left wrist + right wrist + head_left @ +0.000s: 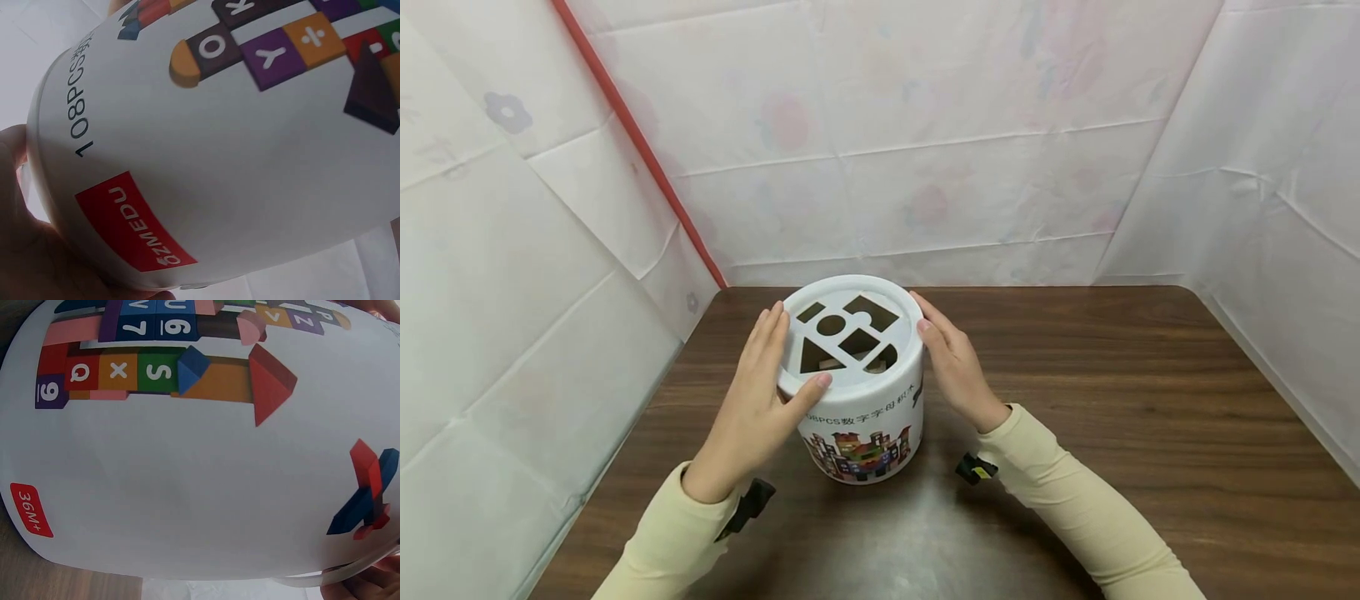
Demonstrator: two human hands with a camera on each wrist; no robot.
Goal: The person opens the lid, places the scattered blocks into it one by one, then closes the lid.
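A white round toy bucket [868, 433] with colourful block pictures stands on the brown table [1112, 400], near its back left. Its white lid [850, 333] has several shape cut-outs. My left hand [767, 375] curls round the lid's left rim, thumb lying on top. My right hand [951, 358] holds the lid's right side, its thumb hidden. In the left wrist view the bucket wall [237, 156] fills the picture, with my palm [25, 250] against it. The right wrist view shows the bucket [187, 487] and my fingertips [369, 584] at the lid rim.
White sheets with faint flower prints wall in the table on the left, back and right. A red pole [640, 142] slants down the left sheet to the table's back left corner. Black wrist straps [748, 504] [976, 468] sit on both cream sleeves.
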